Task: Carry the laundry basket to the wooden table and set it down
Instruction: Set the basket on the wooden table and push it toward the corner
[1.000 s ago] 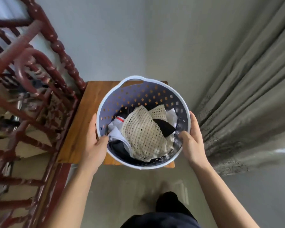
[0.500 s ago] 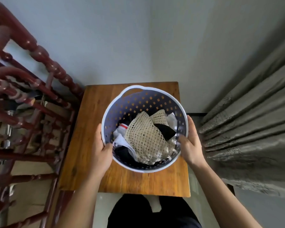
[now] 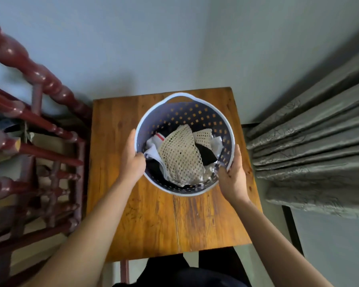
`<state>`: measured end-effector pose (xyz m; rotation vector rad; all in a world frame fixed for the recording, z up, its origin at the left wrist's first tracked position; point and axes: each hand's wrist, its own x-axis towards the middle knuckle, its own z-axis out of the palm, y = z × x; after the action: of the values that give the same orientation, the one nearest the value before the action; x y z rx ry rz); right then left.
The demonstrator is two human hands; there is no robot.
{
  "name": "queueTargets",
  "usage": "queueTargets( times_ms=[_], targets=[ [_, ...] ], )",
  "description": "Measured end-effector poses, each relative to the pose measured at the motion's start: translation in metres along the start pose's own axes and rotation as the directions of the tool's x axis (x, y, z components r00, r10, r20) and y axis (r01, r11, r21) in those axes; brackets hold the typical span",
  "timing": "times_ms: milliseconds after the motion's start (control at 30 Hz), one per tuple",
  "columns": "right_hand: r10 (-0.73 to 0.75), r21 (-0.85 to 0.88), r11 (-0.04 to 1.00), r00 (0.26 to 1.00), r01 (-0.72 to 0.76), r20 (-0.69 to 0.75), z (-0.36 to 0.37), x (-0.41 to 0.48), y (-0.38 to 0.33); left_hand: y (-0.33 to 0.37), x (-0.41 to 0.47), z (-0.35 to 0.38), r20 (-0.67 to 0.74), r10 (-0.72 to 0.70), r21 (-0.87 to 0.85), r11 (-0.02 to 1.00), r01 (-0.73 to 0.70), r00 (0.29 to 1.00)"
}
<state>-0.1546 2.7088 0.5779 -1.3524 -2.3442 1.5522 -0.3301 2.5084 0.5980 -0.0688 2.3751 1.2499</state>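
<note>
Head view, the only one: a round white-rimmed, dark perforated plastic laundry basket sits over the middle-to-far part of the square wooden tabletop, its loop handle pointing toward the wall beyond the tabletop. Whether its base already touches the wood or hangs just above it cannot be told from this downward angle. Inside lies a heap of clothes: a cream open-mesh knitted piece on top, with white and black garments beneath.

The left hand is closed over the basket's rim on the side toward the dark red turned-wood furniture that stands beside the tabletop, with the thumb hooked inside the rim. The right hand clasps the opposite rim, on the side toward the grey pleated curtain, palm against the outer wall and thumb over the edge. Both arms reach across the near part of the tabletop.

As a judgement, the carrying looks finished and the setting-down step is in hand. The next move calls for lowering the basket level until its base rests fully on the wood, well inside the tabletop's edges, then loosening both hands together so it does not tip or slide.
</note>
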Motion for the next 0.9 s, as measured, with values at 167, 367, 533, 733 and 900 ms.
queueTargets(
  times_ms=[167,367,533,733,900],
  targets=[
    [0.030,0.013,0.999,0.999,-0.029,-0.041,0.035,-0.015,0.001,-0.009,0.035,-0.001,0.046,0.022,0.095,0.995,-0.027,0.999],
    [0.019,-0.024,1.000,0.999,-0.020,-0.034,0.021,0.001,-0.014,-0.018,0.023,0.000,0.049,-0.048,-0.015,0.999,0.049,0.998],
    [-0.035,-0.156,0.987,0.999,0.036,0.011,-0.008,0.061,-0.058,-0.010,-0.047,0.019,-0.020,-0.327,-0.290,0.906,0.308,0.945],
    [0.024,-0.190,0.982,0.978,0.016,0.206,-0.010,0.103,-0.091,0.005,-0.103,0.065,0.231,-0.633,-0.579,0.521,0.627,0.739],
    [-0.037,-0.176,0.981,0.975,0.077,0.221,-0.006,0.112,-0.082,0.007,-0.079,0.055,0.143,-0.627,-0.670,0.508,0.541,0.766]
  ],
)
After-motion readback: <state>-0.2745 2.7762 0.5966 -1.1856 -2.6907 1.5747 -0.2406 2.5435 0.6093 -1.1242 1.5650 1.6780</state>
